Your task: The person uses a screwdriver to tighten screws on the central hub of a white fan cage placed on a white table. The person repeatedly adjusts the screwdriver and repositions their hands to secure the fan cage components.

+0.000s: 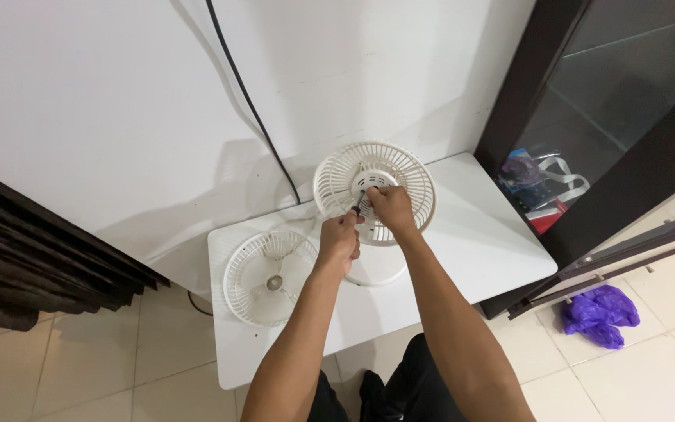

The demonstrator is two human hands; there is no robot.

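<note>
Seen from above: fan (376, 191) upright on white table (494, 250). Right hand (391, 205) closed at fan's hub, left hand (339, 238) gripping a dark tool (361, 206) there — likely steadying. Loose grille (269, 275) flat, left of fan.

Wall (119, 117) and cable (251, 109) behind fan (408, 176)

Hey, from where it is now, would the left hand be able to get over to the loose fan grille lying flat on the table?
Probably yes. The left hand grips a small tool at the standing fan, and the loose grille lies just beside it on the white table, with nothing between them. It would have to release the tool first.
</note>
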